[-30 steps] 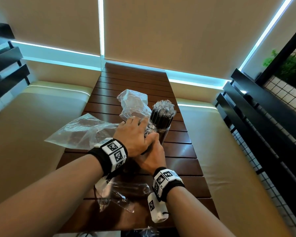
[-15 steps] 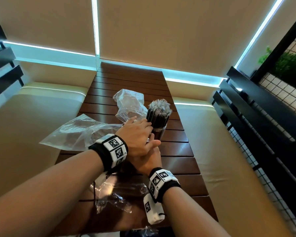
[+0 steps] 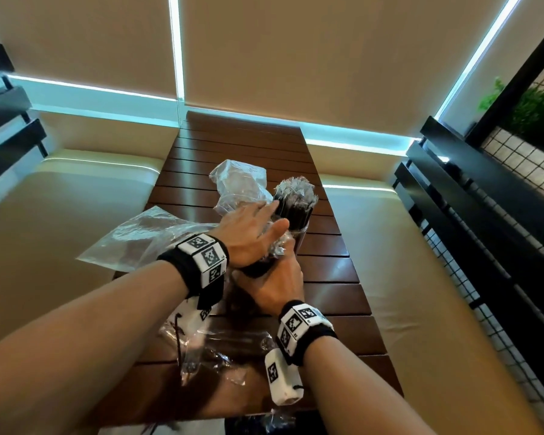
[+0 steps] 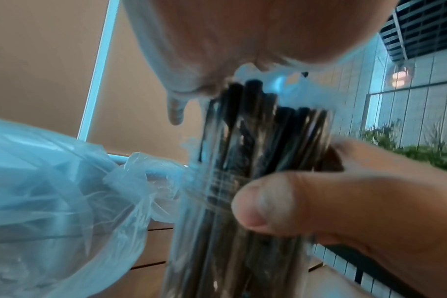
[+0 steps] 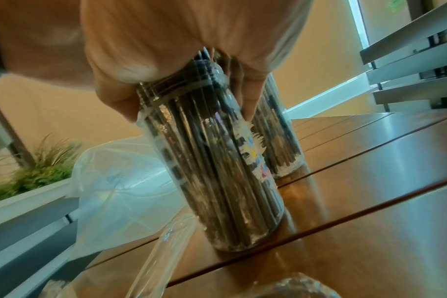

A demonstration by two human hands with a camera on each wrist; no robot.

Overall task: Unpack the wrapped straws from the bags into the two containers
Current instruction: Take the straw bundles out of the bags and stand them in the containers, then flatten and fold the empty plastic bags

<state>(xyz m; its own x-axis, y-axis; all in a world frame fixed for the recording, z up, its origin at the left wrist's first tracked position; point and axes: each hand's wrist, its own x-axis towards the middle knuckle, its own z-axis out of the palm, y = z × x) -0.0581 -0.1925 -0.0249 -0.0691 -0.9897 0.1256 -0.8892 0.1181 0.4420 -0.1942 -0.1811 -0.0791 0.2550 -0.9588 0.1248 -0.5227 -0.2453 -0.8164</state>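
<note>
Near container [image 5: 212, 171]: clear, packed with black wrapped straws [image 4: 242, 161]. Right hand [image 3: 277, 287] wraps it; left hand [image 3: 248, 237] flat, fingers spread, pressing the tops.

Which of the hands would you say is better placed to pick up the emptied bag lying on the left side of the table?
The left hand, probably. It lies flat on the straws in the near container, holding nothing, and the emptied bag is on its side. The right hand grips that container.
</note>
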